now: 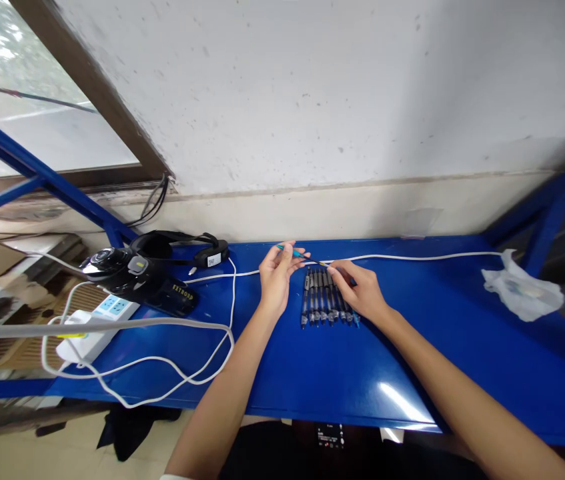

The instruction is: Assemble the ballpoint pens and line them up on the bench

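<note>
My left hand (277,273) pinches the teal end of a slim pen (289,251) between thumb and fingers, just above the blue tabletop. The pen's dark, thin end points right, and my right hand (359,287) has its thumb and forefinger closed on that tip. Below and between the hands, a row of several black pens (319,297) lies side by side on the table. At the right end of this row, partly under my right hand, a blue-tipped pen (355,321) shows.
A white cable (392,257) runs along the back of the blue table (302,380). Left stand a black device (162,283), a black strap with a boxy end (211,255), a white power strip (95,333) and looped cables. A crumpled white plastic bag (522,287) lies right. A lit phone screen (331,435) shows below the edge.
</note>
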